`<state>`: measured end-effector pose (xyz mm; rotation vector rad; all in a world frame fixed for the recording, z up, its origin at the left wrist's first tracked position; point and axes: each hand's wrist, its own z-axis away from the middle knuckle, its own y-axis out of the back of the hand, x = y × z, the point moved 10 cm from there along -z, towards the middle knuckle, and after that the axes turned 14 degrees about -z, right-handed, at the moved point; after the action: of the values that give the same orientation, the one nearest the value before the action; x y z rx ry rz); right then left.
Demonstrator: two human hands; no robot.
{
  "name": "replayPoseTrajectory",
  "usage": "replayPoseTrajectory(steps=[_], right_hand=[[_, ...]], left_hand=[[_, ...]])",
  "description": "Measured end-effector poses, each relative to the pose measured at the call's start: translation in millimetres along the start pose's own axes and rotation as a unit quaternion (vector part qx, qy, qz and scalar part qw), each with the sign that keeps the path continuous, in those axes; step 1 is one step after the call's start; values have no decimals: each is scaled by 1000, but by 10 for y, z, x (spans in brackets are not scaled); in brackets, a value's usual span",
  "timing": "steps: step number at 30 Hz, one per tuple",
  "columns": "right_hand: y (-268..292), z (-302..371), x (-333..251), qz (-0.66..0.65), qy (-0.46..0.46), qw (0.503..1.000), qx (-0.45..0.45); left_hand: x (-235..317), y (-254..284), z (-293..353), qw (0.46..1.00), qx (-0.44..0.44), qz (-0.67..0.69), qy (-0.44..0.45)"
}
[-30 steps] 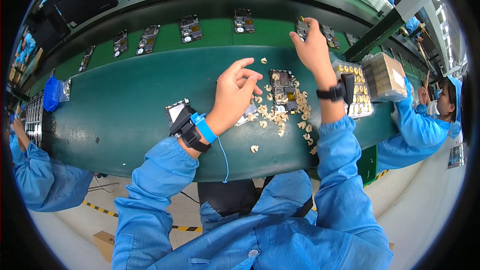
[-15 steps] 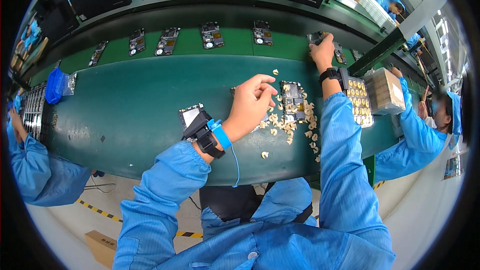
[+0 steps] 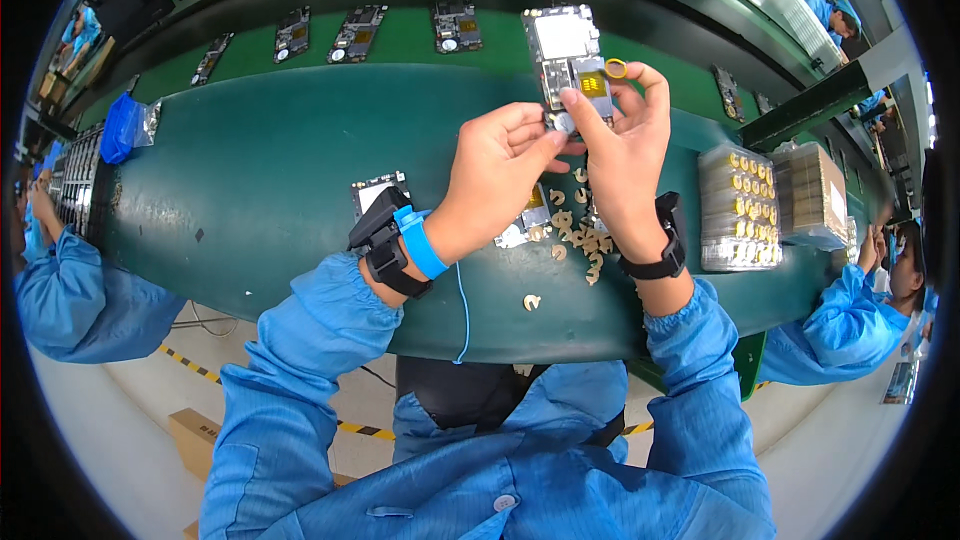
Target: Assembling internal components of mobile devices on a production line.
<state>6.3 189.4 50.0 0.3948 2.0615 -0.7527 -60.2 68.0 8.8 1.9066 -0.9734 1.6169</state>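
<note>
A circuit board (image 3: 563,40) with a pale silver shield and a yellow patch is held up over the green table. My right hand (image 3: 632,155) grips its lower right part, thumb across the face. A yellow ring (image 3: 616,68) shows beside the board at my right fingertips. At the lower left corner, near a round whitish disc, my left hand (image 3: 500,170) pinches the board's edge. Another circuit board (image 3: 378,190) lies beside my left wrist, and one more (image 3: 525,225) is partly covered by my left hand. Pale C-shaped pieces (image 3: 562,230) lie scattered below my hands.
Several circuit boards (image 3: 457,25) lie along the green strip at the back. To the right stand a clear tray with yellow round parts (image 3: 740,210) and a wrapped box stack (image 3: 812,190). A blue bag (image 3: 122,128) sits far left. Co-workers sit at both sides.
My right hand has come back from the rear strip with a circuit board. My left hand has moved up to meet it at the board's lower corner. The view has shifted slightly.
</note>
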Motion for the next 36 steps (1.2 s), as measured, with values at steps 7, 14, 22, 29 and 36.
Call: replayPoseTrajectory(steps=[7, 14, 22, 29, 36], right_hand=[[-39, -22, -648, 241, 162, 953, -89], [-243, 110, -372, 275, 52, 937, -209], [-194, 133, -377, 310, 106, 924, -197], [-212, 159, -381, 335, 123, 913, -198], [-241, 173, -398, 344, 132, 908, -198]], left_hand=[[120, 209, -22, 999, 35, -16, -11], [139, 5, -11, 998, -52, 1, -34], [148, -28, -30, 998, -44, 19, -49], [156, -11, -26, 998, -45, 2, -54], [227, -30, -15, 996, -57, -48, -55]])
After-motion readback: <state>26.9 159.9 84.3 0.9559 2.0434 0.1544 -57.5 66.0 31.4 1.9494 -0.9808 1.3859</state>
